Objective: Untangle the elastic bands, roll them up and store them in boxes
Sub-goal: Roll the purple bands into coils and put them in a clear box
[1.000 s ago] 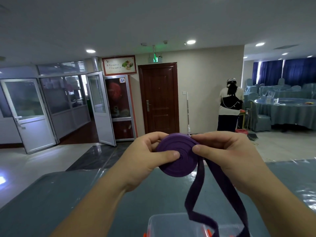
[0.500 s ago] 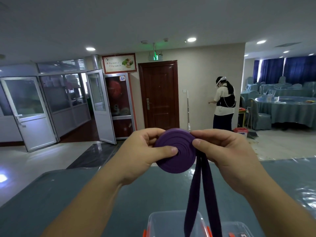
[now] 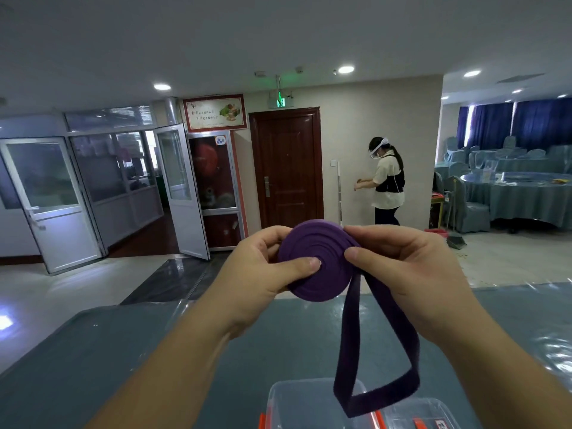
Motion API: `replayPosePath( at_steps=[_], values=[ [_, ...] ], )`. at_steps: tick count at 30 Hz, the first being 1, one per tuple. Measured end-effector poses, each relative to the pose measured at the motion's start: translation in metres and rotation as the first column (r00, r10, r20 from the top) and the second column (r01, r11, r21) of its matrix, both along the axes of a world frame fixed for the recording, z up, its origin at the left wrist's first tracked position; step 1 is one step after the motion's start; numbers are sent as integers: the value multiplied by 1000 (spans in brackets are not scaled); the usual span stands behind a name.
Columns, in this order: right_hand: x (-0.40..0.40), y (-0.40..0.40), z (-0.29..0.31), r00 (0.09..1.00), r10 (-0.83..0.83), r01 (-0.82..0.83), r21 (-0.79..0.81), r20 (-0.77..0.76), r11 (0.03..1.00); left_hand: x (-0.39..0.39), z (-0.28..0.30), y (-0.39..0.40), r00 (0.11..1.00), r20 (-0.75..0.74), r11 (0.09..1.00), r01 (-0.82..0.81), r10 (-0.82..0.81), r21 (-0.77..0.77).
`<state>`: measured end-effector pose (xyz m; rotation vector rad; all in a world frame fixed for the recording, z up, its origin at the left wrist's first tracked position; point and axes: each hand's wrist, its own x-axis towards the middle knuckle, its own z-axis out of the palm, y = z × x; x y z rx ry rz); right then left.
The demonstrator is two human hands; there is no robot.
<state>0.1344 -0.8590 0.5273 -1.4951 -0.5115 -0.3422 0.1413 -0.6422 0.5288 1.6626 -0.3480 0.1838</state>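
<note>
A purple elastic band [image 3: 325,274] is wound into a flat coil that I hold up in front of me. My left hand [image 3: 260,274] grips the coil, thumb pressed on its centre, fingers behind it. My right hand [image 3: 402,274] pinches the coil's right edge where the loose tail leaves it. The unrolled tail [image 3: 377,376] hangs down as a short loop above a clear plastic box [image 3: 297,404] with orange latches at the bottom edge.
A table with a blue-grey glossy cover [image 3: 123,351] lies under my arms. A second clear box lid [image 3: 433,413] sits at the bottom right. Beyond, a person [image 3: 387,181] stands by a brown door [image 3: 288,168]; round covered tables [image 3: 526,196] fill the right.
The coil has grown and the hanging tail has shortened into a small loop whose end now shows. The person in the background has turned and stepped left toward the wall.
</note>
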Motion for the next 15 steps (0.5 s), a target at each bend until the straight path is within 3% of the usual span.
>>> replayPosePath(
  at_steps=[4,9,11,15],
  values=[
    [0,2,-3,1000,21,-21,-27,-1,999,1,5,3,999,-14,993,49,-48,109],
    [2,2,-5,999,51,-51,60,1,997,1,-2,-3,999,-29,992,11,-15,-122],
    [2,1,-6,999,48,-48,22,1,999,1,0,-2,1000,-10,999,-1,0,-32],
    [1,5,-11,999,32,-30,-76,27,997,2,8,8,997,32,954,51,-64,294]
  ],
)
